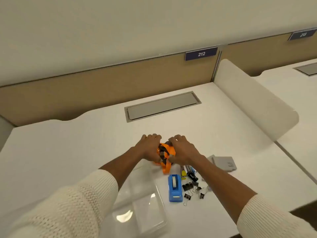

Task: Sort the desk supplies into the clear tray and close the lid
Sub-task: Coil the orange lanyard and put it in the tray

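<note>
Both hands met over an orange lanyard [165, 154] a little in from the near edge of the desk [68, 152], about midway between its left and right sides. The left hand [148, 148] cupped the bundle from the left and the right hand [182, 150] from the right, fingers curled over the top, so the strap was bunched between the two palms; a loose loop trailed out toward the near edge. A dark strip and a small metal clip showed in the folds.

The lanyard looked light, soft and floppy, with no shape of its own. Gathered in both hands it would likely stay compact, but a single-point pinch would let it unspool, so holding the whole wad, clip tucked inside, seemed the sound way to carry it.

The clear tray [145, 208] lay near the desk's front edge, partly under the left forearm; its hinged halves were hard to tell apart through the glare, and nothing could be made out inside it. Just right of it stood a blue tape dispenser [175, 188], stiff and probably the heaviest piece. Beyond that lay scattered black binder clips [193, 189], small, hard and prone to tangle by their wire handles. A grey notebook [223, 163] lay flat toward the right edge.
</note>
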`<action>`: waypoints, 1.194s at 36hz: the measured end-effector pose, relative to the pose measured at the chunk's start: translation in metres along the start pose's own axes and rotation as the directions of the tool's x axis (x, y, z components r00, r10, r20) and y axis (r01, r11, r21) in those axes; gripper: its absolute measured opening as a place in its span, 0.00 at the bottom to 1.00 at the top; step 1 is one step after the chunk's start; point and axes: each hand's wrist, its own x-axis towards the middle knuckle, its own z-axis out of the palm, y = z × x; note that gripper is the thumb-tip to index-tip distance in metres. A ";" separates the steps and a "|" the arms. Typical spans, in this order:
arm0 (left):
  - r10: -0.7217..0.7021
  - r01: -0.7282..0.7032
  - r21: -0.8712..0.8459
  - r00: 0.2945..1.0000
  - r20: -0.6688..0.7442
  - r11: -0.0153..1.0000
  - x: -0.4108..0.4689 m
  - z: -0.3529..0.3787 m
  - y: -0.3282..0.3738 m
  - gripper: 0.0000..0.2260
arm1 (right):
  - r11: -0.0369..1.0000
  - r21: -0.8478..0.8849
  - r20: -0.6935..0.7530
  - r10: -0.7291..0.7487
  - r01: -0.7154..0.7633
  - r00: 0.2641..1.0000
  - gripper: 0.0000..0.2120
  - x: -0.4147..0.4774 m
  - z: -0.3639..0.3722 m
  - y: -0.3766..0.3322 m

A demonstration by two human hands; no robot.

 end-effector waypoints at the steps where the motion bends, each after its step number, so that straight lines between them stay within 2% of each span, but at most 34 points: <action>1: -0.004 0.005 -0.007 0.999 0.041 1.000 0.003 0.003 0.002 0.43 | 1.000 0.000 0.030 -0.002 0.002 1.000 0.43 0.003 0.003 0.002; 6: -0.014 0.025 -0.118 0.995 0.095 0.993 0.013 0.020 0.008 0.30 | 0.997 -0.081 0.124 0.009 0.002 0.992 0.54 0.016 0.019 0.007; 8: -0.019 0.029 -0.150 0.997 0.072 0.988 0.017 0.023 0.009 0.28 | 0.995 -0.098 0.124 0.012 0.001 0.992 0.55 0.020 0.025 0.008; 10: -0.036 0.044 -0.159 0.998 0.055 0.986 0.020 0.025 0.012 0.24 | 0.995 -0.100 0.103 0.021 -0.011 0.995 0.50 0.022 0.032 0.008; 15: -0.049 0.053 -0.232 0.999 0.021 0.971 0.023 0.022 0.012 0.12 | 0.999 -0.042 -0.041 0.019 -0.020 0.999 0.26 0.027 0.039 0.006; 20: -0.124 0.090 -0.374 0.990 -0.068 0.923 0.020 0.015 0.011 0.05 | 0.999 0.047 -0.087 0.023 -0.019 0.996 0.17 0.031 0.028 0.002; 25: -0.215 0.116 -0.472 0.963 -0.162 0.874 0.006 -0.001 0.014 0.04 | 0.989 0.146 -0.167 0.040 -0.016 0.985 0.16 0.027 0.009 -0.007; 34: -0.382 0.173 -0.604 0.893 -0.237 0.778 -0.067 -0.037 0.003 0.13 | 0.948 0.313 -0.283 0.044 0.049 0.958 0.18 0.001 -0.007 -0.054; 39: -0.505 0.236 -0.676 0.832 -0.231 0.698 -0.117 -0.024 -0.007 0.12 | 0.920 0.382 -0.235 0.010 0.083 0.972 0.18 -0.015 0.007 -0.089; 43: -0.579 0.305 -0.697 0.793 -0.191 0.648 -0.135 0.008 -0.010 0.10 | 0.929 0.364 -0.118 -0.022 0.064 0.993 0.20 -0.019 0.028 -0.107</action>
